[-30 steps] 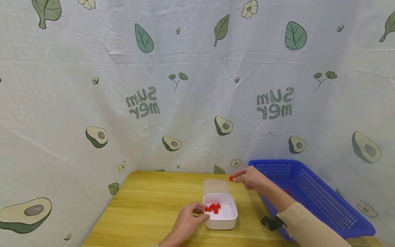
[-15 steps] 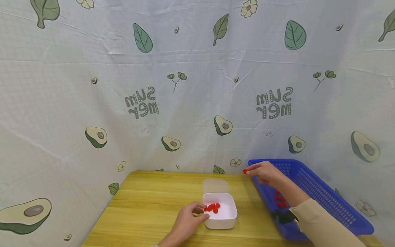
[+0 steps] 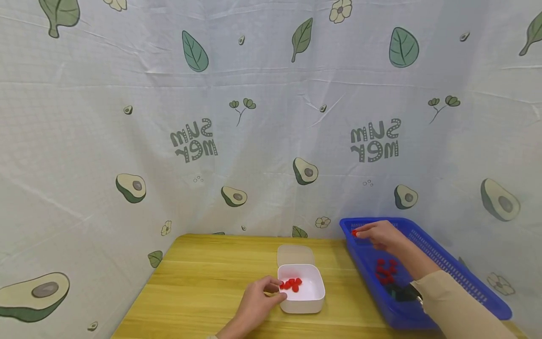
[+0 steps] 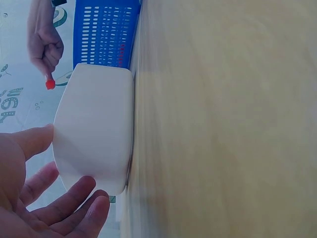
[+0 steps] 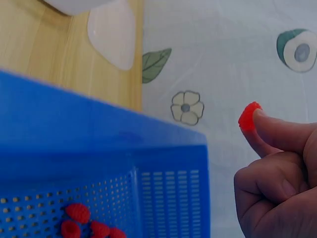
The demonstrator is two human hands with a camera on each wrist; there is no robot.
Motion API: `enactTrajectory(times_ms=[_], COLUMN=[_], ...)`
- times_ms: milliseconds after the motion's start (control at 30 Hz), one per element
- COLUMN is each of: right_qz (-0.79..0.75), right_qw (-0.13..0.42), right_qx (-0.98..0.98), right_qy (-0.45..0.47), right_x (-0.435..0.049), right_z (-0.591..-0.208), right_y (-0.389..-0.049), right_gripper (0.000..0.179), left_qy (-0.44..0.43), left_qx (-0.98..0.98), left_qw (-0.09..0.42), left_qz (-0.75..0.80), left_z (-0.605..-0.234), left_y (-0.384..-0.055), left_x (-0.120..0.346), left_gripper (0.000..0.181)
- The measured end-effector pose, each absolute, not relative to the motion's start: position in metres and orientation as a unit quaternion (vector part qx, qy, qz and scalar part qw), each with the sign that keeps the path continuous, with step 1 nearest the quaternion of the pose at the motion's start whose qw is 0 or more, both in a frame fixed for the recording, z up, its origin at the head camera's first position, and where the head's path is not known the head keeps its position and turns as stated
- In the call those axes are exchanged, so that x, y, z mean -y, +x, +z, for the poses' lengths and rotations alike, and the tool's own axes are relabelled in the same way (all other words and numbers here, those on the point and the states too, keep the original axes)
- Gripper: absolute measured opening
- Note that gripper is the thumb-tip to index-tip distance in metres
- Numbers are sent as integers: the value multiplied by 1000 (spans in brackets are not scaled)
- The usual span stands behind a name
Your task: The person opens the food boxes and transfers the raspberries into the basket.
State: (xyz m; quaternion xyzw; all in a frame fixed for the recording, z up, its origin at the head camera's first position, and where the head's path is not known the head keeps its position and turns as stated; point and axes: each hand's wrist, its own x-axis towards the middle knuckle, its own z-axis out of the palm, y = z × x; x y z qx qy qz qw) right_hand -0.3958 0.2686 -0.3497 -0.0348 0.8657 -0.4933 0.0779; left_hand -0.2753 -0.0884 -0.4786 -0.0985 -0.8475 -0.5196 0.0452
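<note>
My right hand [image 3: 383, 235] pinches a red raspberry [image 5: 250, 116] between thumb and index finger, the other fingers folded in. In the head view it is raised over the far left end of the blue basket [image 3: 461, 268]. More raspberries [image 5: 78, 212] lie on the basket's floor. My left hand [image 3: 258, 299] lies at the left side of a white square box [image 3: 302, 307], fingers spread and relaxed. Its thumb [image 4: 37, 141] meets the rim and its fingertips touch the wall. Inside the box, several raspberries [image 3: 292, 284] are grouped toward the left.
Behind the box a translucent lid [image 3: 296, 255] lies flat on the wooden table [image 3: 220, 268]. A printed curtain [image 3: 262, 141] hangs along the table's back and left side. The dark wrist strap [image 3: 404, 293] on my right arm overlaps the basket's near part.
My right hand has moved right with the raspberry, from behind the box to over the basket, baring more raspberries inside it. The left hand and box have stayed put.
</note>
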Motion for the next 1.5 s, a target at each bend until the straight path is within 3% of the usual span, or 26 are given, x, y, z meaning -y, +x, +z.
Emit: enactTrajectory(times_ms=[533,933,1500], right_qz=[-478,-435,-399], right_qw=[60,46,92], right_qx=[-876,-898,-910], right_qy=[16,44,70], right_x=[-306,-319,-329], right_z=[-368,-391,-405], right_y=[-400,-404,-408], right_gripper=[43,20,20], left_qy=[-104,-98,-97], left_qx=[847,843,844], left_qw=[42,31,33], left_qz=[-519,-528,-526], left_z=[-480,-479,-475], left_y=[-273,-273,-271], left_x=[91,92,91], left_gripper=[27,27,25])
